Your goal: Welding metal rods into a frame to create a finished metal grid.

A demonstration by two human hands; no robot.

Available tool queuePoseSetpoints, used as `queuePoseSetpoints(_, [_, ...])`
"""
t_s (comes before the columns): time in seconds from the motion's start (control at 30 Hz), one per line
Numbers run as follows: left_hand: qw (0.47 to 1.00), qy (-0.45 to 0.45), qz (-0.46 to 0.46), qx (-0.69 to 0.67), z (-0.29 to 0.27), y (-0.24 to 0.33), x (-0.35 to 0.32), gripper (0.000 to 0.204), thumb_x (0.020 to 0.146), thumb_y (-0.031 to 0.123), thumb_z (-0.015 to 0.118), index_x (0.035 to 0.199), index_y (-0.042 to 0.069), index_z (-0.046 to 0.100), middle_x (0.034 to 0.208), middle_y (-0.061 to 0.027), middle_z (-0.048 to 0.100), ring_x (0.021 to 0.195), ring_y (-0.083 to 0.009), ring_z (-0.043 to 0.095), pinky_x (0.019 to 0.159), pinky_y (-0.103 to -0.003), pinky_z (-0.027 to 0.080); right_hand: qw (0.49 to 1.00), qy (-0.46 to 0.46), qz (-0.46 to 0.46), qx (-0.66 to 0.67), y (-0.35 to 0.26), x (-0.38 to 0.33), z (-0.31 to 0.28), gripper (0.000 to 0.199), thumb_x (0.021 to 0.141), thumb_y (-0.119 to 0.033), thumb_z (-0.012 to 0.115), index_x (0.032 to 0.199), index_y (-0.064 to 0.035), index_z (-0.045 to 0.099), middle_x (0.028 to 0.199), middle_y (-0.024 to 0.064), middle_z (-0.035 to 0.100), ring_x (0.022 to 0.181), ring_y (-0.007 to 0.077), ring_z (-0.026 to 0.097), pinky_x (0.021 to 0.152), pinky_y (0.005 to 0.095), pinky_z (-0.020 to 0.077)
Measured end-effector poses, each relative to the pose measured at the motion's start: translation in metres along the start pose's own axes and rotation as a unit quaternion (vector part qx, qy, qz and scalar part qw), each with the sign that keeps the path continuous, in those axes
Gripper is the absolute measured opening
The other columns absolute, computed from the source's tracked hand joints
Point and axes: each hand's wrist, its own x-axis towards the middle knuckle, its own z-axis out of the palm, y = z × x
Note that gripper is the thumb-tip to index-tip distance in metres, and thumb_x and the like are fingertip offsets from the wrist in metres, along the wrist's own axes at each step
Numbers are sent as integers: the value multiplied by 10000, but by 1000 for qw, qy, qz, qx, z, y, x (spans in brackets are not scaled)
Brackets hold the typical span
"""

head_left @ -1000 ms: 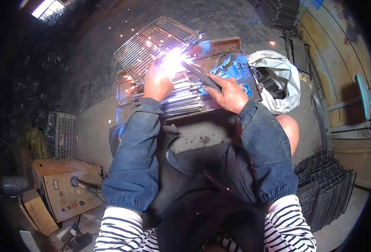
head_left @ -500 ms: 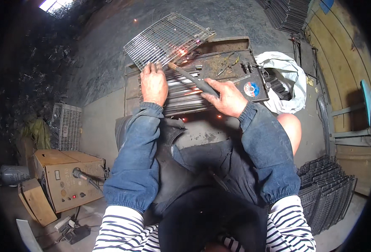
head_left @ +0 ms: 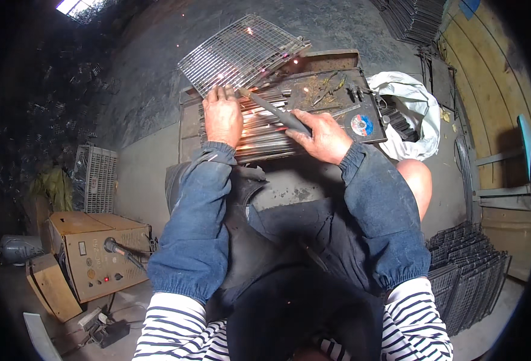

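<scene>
From where I stand, this looks like the welding step at the near edge of a silver wire-mesh grid (head_left: 244,51), which sits tilted across the far left part of a dark metal table (head_left: 301,93). No arc burns now; orange sparks dot the mesh. The right hand (head_left: 325,137) is wrapped around a long dark welding torch (head_left: 274,112), its tip near that edge. The left hand (head_left: 223,119) lies palm down, fingertips at the grid's near corner; whether they grip it, I cannot tell. The next move, I'd judge, calls for a steady grid, an exactly placed tip and fingers clear.
</scene>
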Motion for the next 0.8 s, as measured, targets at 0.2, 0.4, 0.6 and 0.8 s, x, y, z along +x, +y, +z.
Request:
queuePoseSetpoints(0.2, [1000,-14,-9,-13,0,3,2,421,904,113,504,1263,-80,609,1287,-232,623,1272,-365,525,1035,-488,418,1000,23,-21,0,5,-1,3,454,917,-244,719,1247,46,606,909,264,695,816,408,702,740,425,549])
queuePoseSetpoints(0.4, [1000,-2,-11,-10,2,2,0,428,901,113,511,1270,-83,607,1288,-234,618,1282,-364,515,1045,-488,410,999,26,-22,-10,6,-1,3,452,913,-236,726,1239,53,607,912,266,695,813,408,703,726,425,548])
queuePoseSetpoints(0.6, [1000,-18,-5,-23,-1,2,-1,333,846,75,568,1126,-59,686,1308,-216,620,1302,-365,502,1039,-514,418,999,22,-16,20,-1,-1,0,383,911,-228,712,1187,20,618,877,265,685,816,432,686,721,469,536])
queuePoseSetpoints(0.8, [1000,-2,-15,-14,0,3,2,488,844,69,553,1316,-52,583,1282,-206,633,1281,-359,516,1024,-498,435,995,69,-74,5,10,0,8,335,900,-214,707,1148,-8,616,879,268,677,838,457,666,732,511,523])
